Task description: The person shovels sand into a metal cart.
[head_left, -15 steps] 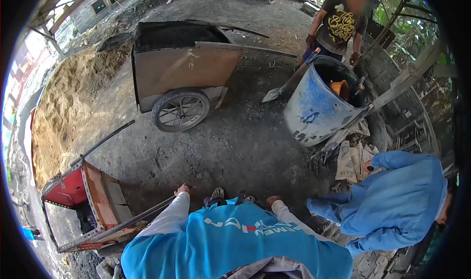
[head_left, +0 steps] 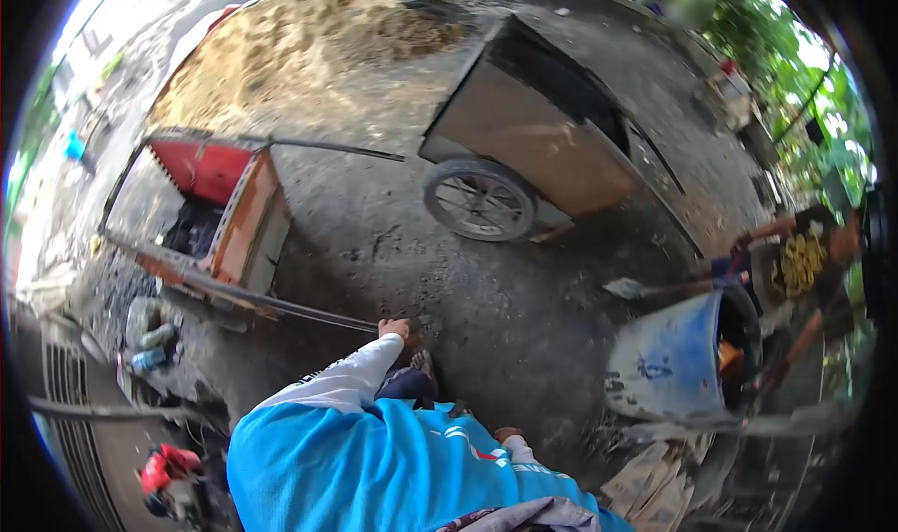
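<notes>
My left hand (head_left: 396,328), at the end of a white sleeve, is closed around the end of a long dark cart handle (head_left: 318,317). That handle runs back to a small cart (head_left: 257,219) with orange-brown outer boards and a red inside panel; something dark lies in it. A second handle (head_left: 346,150) sticks out from the cart's far side. Low beside my body is my right hand (head_left: 506,434), mostly hidden by my blue shirt, so its fingers do not show clearly. Nothing can be made out in it.
A larger brown cart (head_left: 552,139) with a spoked wheel (head_left: 480,200) stands ahead. To the right, a person (head_left: 795,261) is beside a blue drum (head_left: 666,354) and a shovel blade (head_left: 629,288). Sand (head_left: 309,41) is heaped behind. A person in red (head_left: 170,467) is lower left.
My view has swung left, so carts and drum appear farther right. The co-worker in blue has left the view, and a person in red has come into it. My left hand keeps the handle.
</notes>
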Available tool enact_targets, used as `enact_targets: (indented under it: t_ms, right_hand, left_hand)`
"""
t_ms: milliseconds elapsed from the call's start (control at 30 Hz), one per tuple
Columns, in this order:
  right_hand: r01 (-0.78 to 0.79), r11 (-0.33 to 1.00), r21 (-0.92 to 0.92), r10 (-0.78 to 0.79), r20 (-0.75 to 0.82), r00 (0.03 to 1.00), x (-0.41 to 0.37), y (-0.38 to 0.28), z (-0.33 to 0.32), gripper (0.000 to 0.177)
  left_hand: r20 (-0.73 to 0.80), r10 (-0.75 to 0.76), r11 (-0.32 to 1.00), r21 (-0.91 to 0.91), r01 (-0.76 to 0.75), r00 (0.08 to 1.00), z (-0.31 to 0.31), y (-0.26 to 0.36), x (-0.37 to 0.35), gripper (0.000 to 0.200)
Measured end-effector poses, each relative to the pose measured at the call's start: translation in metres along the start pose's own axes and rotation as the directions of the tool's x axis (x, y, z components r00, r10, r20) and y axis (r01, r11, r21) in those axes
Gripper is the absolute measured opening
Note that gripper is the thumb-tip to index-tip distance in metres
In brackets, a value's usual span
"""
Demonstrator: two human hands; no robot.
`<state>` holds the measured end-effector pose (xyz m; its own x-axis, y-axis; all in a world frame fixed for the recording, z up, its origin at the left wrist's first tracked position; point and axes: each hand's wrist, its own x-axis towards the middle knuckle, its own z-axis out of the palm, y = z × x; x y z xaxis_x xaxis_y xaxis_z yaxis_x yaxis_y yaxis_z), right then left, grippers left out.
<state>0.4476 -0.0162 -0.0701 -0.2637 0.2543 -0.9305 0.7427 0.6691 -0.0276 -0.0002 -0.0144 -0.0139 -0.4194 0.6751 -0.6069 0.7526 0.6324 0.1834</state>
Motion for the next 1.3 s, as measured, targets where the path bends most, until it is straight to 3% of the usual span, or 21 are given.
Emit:
enact_targets:
  t_ms: [67,100,167,200,267,300,333,367,400,500,633,733,767,800,900,967,1033,1133,1267,1300]
  right_hand:
    - [0.003,0.997,-0.075,-0.004,-0.015,1.000,0.008,0.007,-0.037,0.034]
    - [0.073,0.989,-0.125,-0.087,-0.114,0.990,0.025,0.018,-0.043,0.028]
    - [-0.002,0.945,0.328,0.049,-0.135,0.990,0.035,0.039,-0.082,0.020]
    - [-0.035,0.844,0.536,0.119,-0.124,0.985,0.037,0.048,-0.106,0.017]
    - [-0.065,0.505,0.861,0.227,-0.060,0.972,0.045,0.051,-0.155,0.014]
    - [-0.071,0.284,0.956,0.263,-0.007,0.965,0.050,0.048,-0.176,0.015]
    - [-0.045,0.330,0.943,0.229,-0.033,0.973,0.061,0.052,-0.201,0.016]
    - [-0.044,0.332,0.942,0.314,-0.067,0.947,0.053,0.042,-0.231,0.016]
    - [-0.008,0.444,0.896,0.292,-0.136,0.947,0.053,0.035,-0.255,0.016]
    - [0.108,0.518,0.848,0.247,-0.270,0.930,0.050,0.004,-0.308,0.015]
    - [0.211,0.704,0.678,0.074,-0.365,0.928,0.100,-0.032,-0.347,0.015]
    - [0.292,0.842,0.454,-0.125,-0.363,0.923,0.144,-0.052,-0.363,0.016]
    - [0.336,0.865,0.373,-0.205,-0.350,0.914,0.187,-0.057,-0.364,0.017]
    - [0.381,0.878,0.291,-0.281,-0.331,0.901,0.213,-0.055,-0.369,0.018]
    - [0.351,0.834,0.426,-0.278,-0.226,0.934,0.178,-0.095,-0.409,0.021]
    - [0.421,0.835,0.354,-0.355,-0.239,0.904,0.185,-0.098,-0.438,0.023]
    - [0.453,0.818,0.353,-0.376,-0.267,0.887,0.175,-0.103,-0.465,0.022]
    - [0.472,0.854,0.217,-0.404,-0.293,0.867,0.230,-0.073,-0.487,0.023]
    - [0.256,0.957,-0.138,-0.284,-0.255,0.924,0.258,-0.027,-0.504,0.027]
    - [0.321,0.875,-0.363,-0.420,-0.237,0.876,0.286,-0.013,-0.504,0.026]
  left_hand:
    - [-0.116,0.002,0.984,-0.176,-0.023,0.993,-0.010,0.004,-0.010,0.054]
    - [-0.176,-0.009,0.964,-0.263,-0.038,0.984,-0.016,0.001,-0.017,0.052]
    - [-0.188,-0.033,0.769,-0.632,-0.095,0.982,-0.028,-0.004,-0.026,0.046]
    - [-0.198,-0.044,0.618,-0.776,-0.129,0.979,-0.034,-0.005,-0.028,0.044]
    - [-0.155,-0.133,0.312,-0.944,-0.107,0.979,-0.043,-0.011,-0.034,0.035]
    - [-0.126,-0.171,0.147,-0.984,-0.101,0.977,-0.046,-0.015,-0.039,0.030]
    - [-0.071,-0.191,0.086,-0.995,-0.055,0.979,-0.049,-0.021,-0.047,0.028]
    - [-0.016,-0.205,0.024,-1.000,-0.011,0.979,-0.055,-0.025,-0.059,0.026]
    - [0.040,-0.215,-0.040,-0.999,0.032,0.976,-0.056,-0.029,-0.066,0.025]
    - [0.106,-0.267,-0.027,-0.994,0.103,0.958,-0.039,-0.050,-0.081,0.032]
    - [0.189,-0.401,-0.270,-0.959,0.081,0.896,-0.008,-0.065,-0.103,0.031]
    - [0.340,-0.517,-0.462,-0.883,0.079,0.785,0.043,-0.069,-0.112,0.035]
    - [0.424,-0.501,-0.590,-0.805,0.060,0.754,0.049,-0.063,-0.126,0.037]
    - [0.473,-0.558,-0.618,-0.785,0.038,0.682,0.078,-0.060,-0.125,0.036]
    - [0.587,-0.657,-0.654,-0.756,0.030,0.472,0.142,-0.032,-0.142,0.036]
    - [0.700,-0.596,-0.760,-0.650,0.005,0.394,0.173,-0.003,-0.150,0.036]
    - [0.767,-0.504,-0.847,-0.529,-0.054,0.396,0.169,0.024,-0.158,0.034]
    - [0.775,-0.473,-0.872,-0.479,-0.099,0.419,0.145,0.039,-0.155,0.027]
    - [0.664,-0.555,-0.816,-0.551,-0.173,0.501,0.089,0.026,-0.138,0.027]
    - [0.628,-0.564,-0.803,-0.569,-0.178,0.536,0.079,0.017,-0.130,0.029]
